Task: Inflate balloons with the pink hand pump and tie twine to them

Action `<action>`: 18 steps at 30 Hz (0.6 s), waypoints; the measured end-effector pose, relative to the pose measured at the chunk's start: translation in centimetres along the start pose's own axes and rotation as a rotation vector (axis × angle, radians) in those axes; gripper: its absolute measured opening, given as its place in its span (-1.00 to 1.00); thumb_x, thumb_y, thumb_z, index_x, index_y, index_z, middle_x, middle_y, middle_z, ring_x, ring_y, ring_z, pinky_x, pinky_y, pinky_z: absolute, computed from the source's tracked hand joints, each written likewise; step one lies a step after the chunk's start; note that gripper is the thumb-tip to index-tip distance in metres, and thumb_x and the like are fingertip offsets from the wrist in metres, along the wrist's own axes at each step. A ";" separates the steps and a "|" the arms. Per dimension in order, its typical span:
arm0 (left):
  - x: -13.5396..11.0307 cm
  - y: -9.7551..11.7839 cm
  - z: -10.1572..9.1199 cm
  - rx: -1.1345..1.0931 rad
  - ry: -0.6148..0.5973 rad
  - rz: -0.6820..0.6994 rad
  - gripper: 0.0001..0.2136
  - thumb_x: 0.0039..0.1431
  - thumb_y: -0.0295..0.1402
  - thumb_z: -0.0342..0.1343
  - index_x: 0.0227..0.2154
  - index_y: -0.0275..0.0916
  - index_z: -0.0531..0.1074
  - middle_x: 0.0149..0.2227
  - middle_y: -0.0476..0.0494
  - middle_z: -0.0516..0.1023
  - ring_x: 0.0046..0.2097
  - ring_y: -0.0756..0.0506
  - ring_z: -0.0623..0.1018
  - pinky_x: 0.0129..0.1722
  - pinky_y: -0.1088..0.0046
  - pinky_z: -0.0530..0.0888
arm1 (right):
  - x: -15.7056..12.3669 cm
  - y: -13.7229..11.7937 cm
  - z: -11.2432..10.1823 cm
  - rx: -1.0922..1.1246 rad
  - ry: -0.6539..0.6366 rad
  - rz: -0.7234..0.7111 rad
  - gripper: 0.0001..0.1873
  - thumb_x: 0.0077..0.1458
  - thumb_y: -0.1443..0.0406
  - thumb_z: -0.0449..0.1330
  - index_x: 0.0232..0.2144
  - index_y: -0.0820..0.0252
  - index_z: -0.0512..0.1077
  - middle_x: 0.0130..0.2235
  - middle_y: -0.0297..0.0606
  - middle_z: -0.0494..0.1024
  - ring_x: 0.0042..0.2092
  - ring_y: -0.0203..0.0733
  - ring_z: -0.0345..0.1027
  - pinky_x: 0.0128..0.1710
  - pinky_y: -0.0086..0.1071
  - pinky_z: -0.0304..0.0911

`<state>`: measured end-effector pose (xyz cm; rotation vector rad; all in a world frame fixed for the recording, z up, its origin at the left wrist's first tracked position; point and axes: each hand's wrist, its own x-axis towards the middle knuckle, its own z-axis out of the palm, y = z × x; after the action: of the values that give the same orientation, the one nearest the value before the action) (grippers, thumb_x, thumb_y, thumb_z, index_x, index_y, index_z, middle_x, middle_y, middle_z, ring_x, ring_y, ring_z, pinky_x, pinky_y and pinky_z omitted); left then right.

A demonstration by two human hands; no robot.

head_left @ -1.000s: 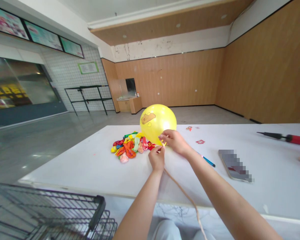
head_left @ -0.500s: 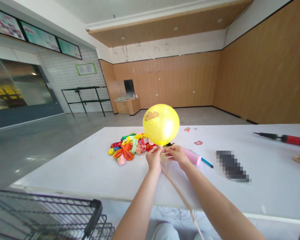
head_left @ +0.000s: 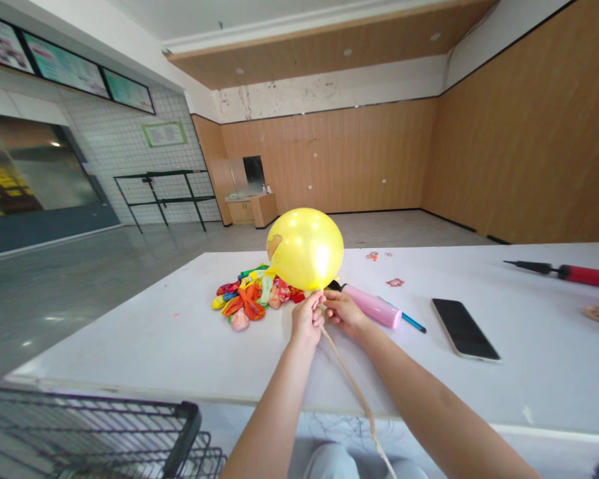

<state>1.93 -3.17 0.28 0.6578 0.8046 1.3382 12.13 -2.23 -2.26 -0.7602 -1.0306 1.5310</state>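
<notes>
A blown-up yellow balloon (head_left: 307,247) with a brown printed figure stands over the table, neck down. My left hand (head_left: 307,320) is closed around its neck. Close against it, my right hand (head_left: 343,311) has its fingers pinched together just under the balloon, at the beige string (head_left: 352,379). That string runs from between my hands over the table edge toward my lap. The fingertips partly hide the neck and the upper end of the string.
Several limp colourful balloons (head_left: 249,299) lie piled left of my hands. To the right are a pink cylinder (head_left: 374,307), a blue pen (head_left: 413,322), a phone (head_left: 465,329) and a red hand pump (head_left: 586,275). A black wire cart (head_left: 130,426) stands at the near left.
The balloon has shifted a little left and turned, so its print faces further left. My right hand has moved in against the left, its fingers drawing closer together.
</notes>
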 end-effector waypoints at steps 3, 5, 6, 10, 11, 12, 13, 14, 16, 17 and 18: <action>-0.1 0.1 0.1 -0.041 0.011 -0.011 -0.83 -0.16 -0.42 0.29 -0.52 -0.36 0.40 -0.53 -0.03 0.47 -0.73 0.24 0.07 -0.79 0.65 -0.03 | 0.0 0.0 0.1 0.023 -0.050 0.014 -0.70 -0.26 0.33 0.31 -0.35 0.21 0.43 -0.54 -0.42 0.44 -0.59 -0.43 0.23 -0.63 -0.57 0.05; -0.1 0.2 0.1 -0.052 0.019 -0.008 -0.83 -0.16 -0.43 0.29 -0.53 -0.36 0.40 -0.53 -0.04 0.48 -0.73 0.24 0.07 -0.79 0.65 -0.04 | -0.1 -0.1 0.0 0.045 -0.065 -0.003 -0.64 -0.27 0.35 0.32 -0.30 0.19 0.42 -0.49 -0.39 0.50 -0.52 -0.37 0.34 -0.52 -0.51 0.21; -0.2 0.3 0.0 -0.050 0.021 -0.004 -0.83 -0.17 -0.43 0.29 -0.53 -0.36 0.41 -0.54 -0.04 0.48 -0.73 0.24 0.08 -0.79 0.66 -0.04 | -0.1 -0.1 0.0 0.047 -0.070 -0.016 -0.62 -0.28 0.35 0.32 -0.29 0.19 0.42 -0.46 -0.37 0.51 -0.49 -0.34 0.38 -0.46 -0.47 0.27; -0.2 0.5 -0.3 -0.028 0.023 0.036 -0.80 -0.22 -0.40 0.32 -0.53 -0.36 0.42 -0.54 -0.02 0.47 -0.71 0.24 0.10 -0.77 0.65 -0.03 | -0.2 -0.5 -0.5 -0.095 -0.023 -0.101 -0.67 -0.23 0.26 0.33 -0.32 0.21 0.48 -0.39 -0.31 0.56 -0.39 -0.29 0.42 -0.33 -0.40 0.35; -0.2 0.5 -0.3 -0.022 0.023 0.049 -0.79 -0.23 -0.39 0.33 -0.53 -0.36 0.43 -0.53 -0.01 0.46 -0.71 0.24 0.10 -0.76 0.65 -0.03 | -0.1 -0.6 -0.7 -0.167 0.009 -0.144 -0.69 -0.20 0.21 0.33 -0.34 0.23 0.50 -0.39 -0.30 0.56 -0.41 -0.30 0.41 -0.35 -0.41 0.34; -0.1 0.5 -0.4 -0.015 0.023 0.058 -0.78 -0.24 -0.38 0.34 -0.53 -0.36 0.43 -0.53 -0.01 0.46 -0.71 0.24 0.11 -0.76 0.65 -0.04 | -0.1 -0.6 -0.9 -0.243 0.041 -0.191 -0.70 -0.18 0.17 0.32 -0.37 0.24 0.52 -0.40 -0.30 0.55 -0.44 -0.33 0.38 -0.38 -0.43 0.33; -0.1 0.4 -0.4 -0.010 0.022 0.065 -0.77 -0.25 -0.38 0.34 -0.53 -0.36 0.43 -0.53 0.00 0.45 -0.70 0.24 0.11 -0.75 0.65 -0.04 | 0.0 -0.7 -1.1 -0.315 0.068 -0.234 -0.71 -0.15 0.14 0.31 -0.41 0.25 0.53 -0.43 -0.30 0.54 -0.48 -0.35 0.34 -0.43 -0.44 0.31; -0.1 0.4 -0.5 -0.004 0.022 0.068 -0.77 -0.26 -0.38 0.34 -0.53 -0.36 0.44 -0.53 0.00 0.44 -0.70 0.24 0.11 -0.75 0.65 -0.05 | 0.1 -0.6 -1.3 -0.379 0.090 -0.267 -0.70 -0.14 0.12 0.30 -0.44 0.26 0.53 -0.47 -0.31 0.53 -0.53 -0.37 0.30 -0.47 -0.44 0.29; 0.0 0.3 -0.5 0.004 0.023 0.068 -0.77 -0.27 -0.38 0.34 -0.53 -0.37 0.44 -0.54 0.01 0.43 -0.69 0.23 0.12 -0.74 0.66 -0.05 | 0.2 -0.6 -1.7 -0.475 0.119 -0.300 -0.70 -0.12 0.12 0.27 -0.46 0.27 0.54 -0.54 -0.33 0.49 -0.59 -0.37 0.24 -0.54 -0.44 0.26; 0.1 0.2 -0.5 0.005 0.027 0.069 -0.77 -0.28 -0.38 0.34 -0.53 -0.37 0.44 -0.55 0.01 0.43 -0.69 0.23 0.12 -0.74 0.66 -0.05 | 0.1 -0.5 -1.8 -0.512 0.128 -0.308 -0.71 -0.11 0.14 0.26 -0.43 0.28 0.55 -0.56 -0.33 0.48 -0.60 -0.36 0.23 -0.56 -0.44 0.25; 0.2 0.2 -0.5 0.004 0.033 0.071 -0.76 -0.30 -0.38 0.34 -0.54 -0.37 0.44 -0.56 0.01 0.42 -0.69 0.23 0.12 -0.74 0.67 -0.04 | 0.1 -0.5 -1.9 -0.545 0.138 -0.315 -0.71 -0.09 0.16 0.24 -0.39 0.29 0.56 -0.57 -0.33 0.48 -0.61 -0.35 0.23 -0.57 -0.44 0.25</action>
<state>1.44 -2.99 0.12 0.6746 0.8171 1.4156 14.01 -1.75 -2.57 -1.0033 -1.4088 0.9192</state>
